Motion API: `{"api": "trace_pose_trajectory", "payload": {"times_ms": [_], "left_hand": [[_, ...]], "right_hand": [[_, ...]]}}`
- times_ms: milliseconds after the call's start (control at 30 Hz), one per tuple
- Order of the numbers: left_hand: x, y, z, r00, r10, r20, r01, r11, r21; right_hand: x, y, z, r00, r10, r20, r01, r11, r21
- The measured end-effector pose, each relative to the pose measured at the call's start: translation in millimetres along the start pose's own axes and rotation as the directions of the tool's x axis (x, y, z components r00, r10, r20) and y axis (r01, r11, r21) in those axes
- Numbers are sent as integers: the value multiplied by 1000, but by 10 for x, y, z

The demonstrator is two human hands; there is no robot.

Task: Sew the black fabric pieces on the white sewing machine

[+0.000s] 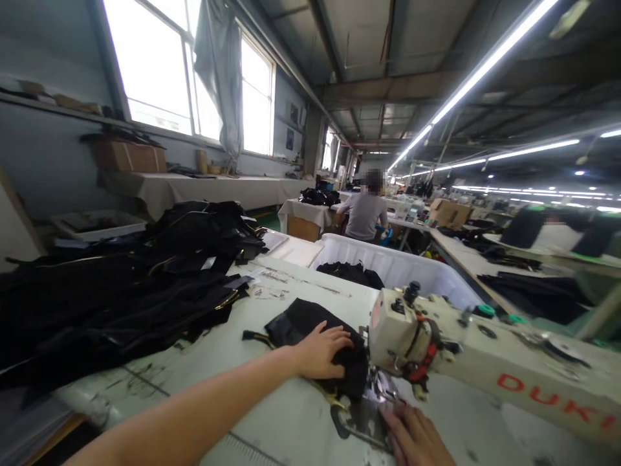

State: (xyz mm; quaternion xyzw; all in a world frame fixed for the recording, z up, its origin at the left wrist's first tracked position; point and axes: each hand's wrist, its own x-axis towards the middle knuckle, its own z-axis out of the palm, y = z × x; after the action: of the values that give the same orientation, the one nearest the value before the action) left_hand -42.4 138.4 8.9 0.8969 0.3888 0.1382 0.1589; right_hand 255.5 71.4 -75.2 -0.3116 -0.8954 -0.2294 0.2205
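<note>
A black fabric piece (310,320) with a gold-toothed zipper lies on the sewing machine table, its right end at the presser foot (383,387). My left hand (325,353) rests flat on this fabric, fingers spread and pointing toward the machine head. Close to the near side of the presser foot, my right hand (417,435) lies by the metal needle plate (363,421), its fingers stretched out; the lower part of the hand leaves the frame. The sewing machine (446,349) is cream-coloured, with red letters on its arm.
A large heap of black fabric pieces with zippers (126,285) covers the left of the table. Beyond the machine stands a white plastic bin (407,259) holding black cloth. Further off, a person in a grey top (365,213) sits turned away. A cardboard box (449,212) stands at the back right.
</note>
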Motion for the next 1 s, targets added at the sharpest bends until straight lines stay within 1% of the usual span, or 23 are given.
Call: {"api": "trace_pose_trajectory", "payload": {"times_ms": [67,100,167,267,333,400,500,567,633,667,700,733,767,800,833,867,900,933,1000], "left_hand": [[-169,4,-144,991,74,110,-72,997,-22],[-260,29,-187,988,81,129,-79,997,-24],[-429,110,-193,995,34,93,-34,999,3],[-595,233,-41,999,-28,41,25,998,58],[-632,258,85,999,-42,21,40,997,70],[-631,237,163,999,-43,-6,44,997,61],[-628,212,154,997,-34,-63,35,999,13],[-655,264,98,993,-44,-114,39,998,-41],[-703,389,45,982,-76,-174,59,993,-100],[-732,471,27,975,-92,-201,67,990,-128],[-760,560,16,970,-101,-221,69,986,-149],[-789,649,11,966,-107,-237,65,982,-175],[-815,732,9,962,-110,-251,56,975,-213],[-840,803,10,960,-116,-257,46,964,-263],[-862,859,10,958,-124,-258,37,946,-321],[-883,899,7,958,-135,-252,30,924,-381],[-903,924,1,961,-146,-237,28,898,-439],[-922,935,-9,965,-152,-211,30,870,-493],[-957,937,-37,978,-150,-147,37,810,-585]], "right_hand": [[-82,-175,-159,996,72,55,-76,994,75],[-122,-277,-240,991,112,80,-121,985,123],[-174,-475,-396,975,187,116,-208,955,209],[-152,-688,-577,952,273,137,-303,903,305],[-100,-768,-649,937,306,167,-347,871,347],[-44,-822,-688,928,320,191,-371,848,379],[51,-901,-708,908,371,197,-420,790,447],[157,-961,-708,879,422,221,-470,696,543],[321,-1023,-694,830,495,257,-524,533,665],[423,-1054,-679,801,533,273,-534,430,728],[533,-1082,-659,761,585,281,-529,310,790],[644,-1109,-635,729,617,296,-500,185,846],[750,-1134,-609,705,643,300,-437,60,897],[843,-1160,-585,675,673,304,-379,-37,925],[919,-1184,-566,653,693,306,-341,-91,936],[976,-1207,-555,630,714,305,-321,-118,940],[1013,-1226,-556,611,731,305,-326,-119,938],[1033,-1239,-569,600,742,299,-342,-100,934],[1037,-1248,-627,590,756,283,-375,-53,925]]}}
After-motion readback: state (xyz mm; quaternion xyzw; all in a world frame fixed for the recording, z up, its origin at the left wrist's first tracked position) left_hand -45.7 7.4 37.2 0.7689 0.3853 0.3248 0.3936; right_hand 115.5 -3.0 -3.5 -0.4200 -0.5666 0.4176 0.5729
